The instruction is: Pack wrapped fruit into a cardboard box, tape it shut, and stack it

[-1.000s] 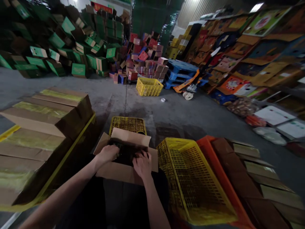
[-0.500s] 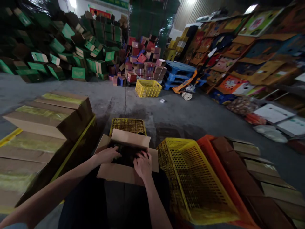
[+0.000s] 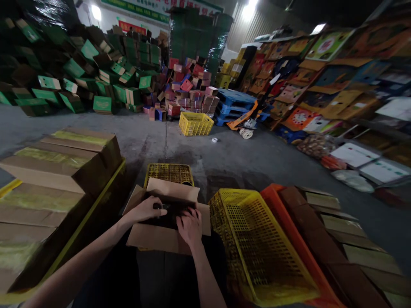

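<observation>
Box [image 3: 154,237] sitting near centre, left of crate [image 3: 257,239]. Left hand [image 3: 147,209] curling into its dark contents [image 3: 171,212], grip unclear; right hand [image 3: 190,224] lying spread on them. Cardboard probably bending easily; sides looking the firmest hold.

A grey concrete floor [image 3: 257,158], stained dark near the middle, runs to the far wall. On the far left lies a tumbled heap of green cartons [image 3: 80,81]; beside it is a pile of red and pink boxes [image 3: 192,90], with a yellow crate [image 3: 195,124] on the floor in front. Blue pallets [image 3: 236,100] lie stacked just right of these. Printed flat cartons [image 3: 337,81] line the right side. Bright lamps [image 3: 96,12] glare high on the far wall; the room is otherwise dim.
</observation>
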`<state>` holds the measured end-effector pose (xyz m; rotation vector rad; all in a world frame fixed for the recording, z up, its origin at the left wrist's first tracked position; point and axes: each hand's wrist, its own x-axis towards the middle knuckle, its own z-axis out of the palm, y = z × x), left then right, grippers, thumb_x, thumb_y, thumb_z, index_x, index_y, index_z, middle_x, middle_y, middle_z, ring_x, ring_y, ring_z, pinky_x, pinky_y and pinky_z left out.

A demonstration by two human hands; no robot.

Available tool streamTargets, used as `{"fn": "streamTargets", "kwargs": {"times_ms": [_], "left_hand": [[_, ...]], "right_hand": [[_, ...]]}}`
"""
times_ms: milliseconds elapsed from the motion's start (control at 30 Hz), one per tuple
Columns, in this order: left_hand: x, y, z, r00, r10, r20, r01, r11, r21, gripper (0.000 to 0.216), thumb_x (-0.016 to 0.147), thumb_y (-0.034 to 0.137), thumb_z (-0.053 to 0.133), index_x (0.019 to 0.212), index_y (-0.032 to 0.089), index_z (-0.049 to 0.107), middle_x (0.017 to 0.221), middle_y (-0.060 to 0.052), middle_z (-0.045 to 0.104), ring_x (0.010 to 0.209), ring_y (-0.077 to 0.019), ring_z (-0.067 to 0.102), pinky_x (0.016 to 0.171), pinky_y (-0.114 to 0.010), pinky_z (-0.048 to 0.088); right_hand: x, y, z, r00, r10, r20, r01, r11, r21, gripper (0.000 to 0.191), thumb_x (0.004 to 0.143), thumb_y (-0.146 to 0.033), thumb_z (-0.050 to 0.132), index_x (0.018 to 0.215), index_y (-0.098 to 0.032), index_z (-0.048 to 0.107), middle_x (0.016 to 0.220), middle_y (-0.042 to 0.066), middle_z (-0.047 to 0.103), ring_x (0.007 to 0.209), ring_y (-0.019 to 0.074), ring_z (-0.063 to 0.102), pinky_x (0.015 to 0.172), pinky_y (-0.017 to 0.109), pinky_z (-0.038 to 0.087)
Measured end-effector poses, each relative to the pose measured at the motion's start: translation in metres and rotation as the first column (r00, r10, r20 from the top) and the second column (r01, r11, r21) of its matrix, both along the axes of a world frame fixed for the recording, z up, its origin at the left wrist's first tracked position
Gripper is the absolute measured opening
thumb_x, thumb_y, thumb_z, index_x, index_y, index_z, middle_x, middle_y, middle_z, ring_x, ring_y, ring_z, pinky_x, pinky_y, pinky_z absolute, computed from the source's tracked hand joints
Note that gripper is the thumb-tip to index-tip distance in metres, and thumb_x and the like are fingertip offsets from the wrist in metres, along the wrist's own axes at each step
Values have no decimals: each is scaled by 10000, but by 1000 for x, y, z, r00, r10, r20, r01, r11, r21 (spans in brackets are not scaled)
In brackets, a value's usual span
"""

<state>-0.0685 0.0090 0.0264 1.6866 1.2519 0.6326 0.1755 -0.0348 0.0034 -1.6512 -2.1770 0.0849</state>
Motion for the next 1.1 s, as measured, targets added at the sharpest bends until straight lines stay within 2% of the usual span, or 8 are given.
{"fn": "streamTargets", "kwargs": {"times_ms": [167,333,433,500,567,633,867,1100], "left_hand": [[25,-8,-1,881,128,454,-45,981,-190,584,804,561,722,1262,220,602,1137,-98,691,918,-227,671,704,-276,501],[52,-18,-17,725,250,642,-57,950,-306,592,820,560,725,1317,263,602,1365,-126,618,1143,-284,640,750,-289,527],[52,-18,-18,624,293,724,-43,939,-342,615,776,474,805,1327,279,611,1457,-112,563,1214,-301,605,749,-273,527],[51,-16,-17,589,300,750,-46,939,-340,624,763,462,821,1317,255,623,1426,-124,588,1205,-302,612,769,-278,533],[51,-13,-18,602,306,738,-66,940,-336,611,777,518,792,1291,223,642,1334,-135,647,1152,-295,642,790,-298,546],[53,-10,-20,637,331,696,-114,934,-340,607,797,602,732,1244,198,662,1226,-132,691,1074,-280,673,783,-321,562],[59,-7,-24,681,411,605,-313,911,-267,512,779,659,689,930,171,661,856,-23,673,803,-191,651,699,-298,565],[58,-14,-17,686,473,552,-484,864,-139,448,843,631,619,931,192,617,810,0,643,737,-168,607,679,-261,521]], "right_hand": [[7,3,-2,997,5,-74,1,997,83,329,983,-273,505,1259,-228,678,1157,94,750,1244,290,568,1078,492,363],[11,11,2,950,-22,-310,81,981,179,401,1023,-238,367,1293,-202,661,1231,115,718,1238,260,597,1111,478,390],[0,18,3,817,-64,-573,93,995,22,392,1030,-379,408,1291,-221,655,1200,100,731,1113,245,675,1043,432,479],[-9,23,-2,644,-144,-751,56,988,-141,405,976,-495,510,1221,-214,669,1092,89,758,936,234,726,852,359,580],[-15,28,-9,483,-237,-843,44,968,-247,442,894,-586,596,1093,-199,678,962,75,764,768,221,729,647,302,593],[-16,30,-15,405,-286,-868,80,957,-278,466,854,-629,616,1018,-195,656,899,68,751,705,213,716,572,283,578],[-13,26,-18,379,-278,-883,132,960,-245,455,859,-616,619,1041,-199,643,896,67,743,713,214,723,594,297,593],[-13,28,-12,386,-271,-882,85,962,-258,467,844,-552,667,1105,-170,737,1060,113,764,897,263,726,716,334,607]]}}
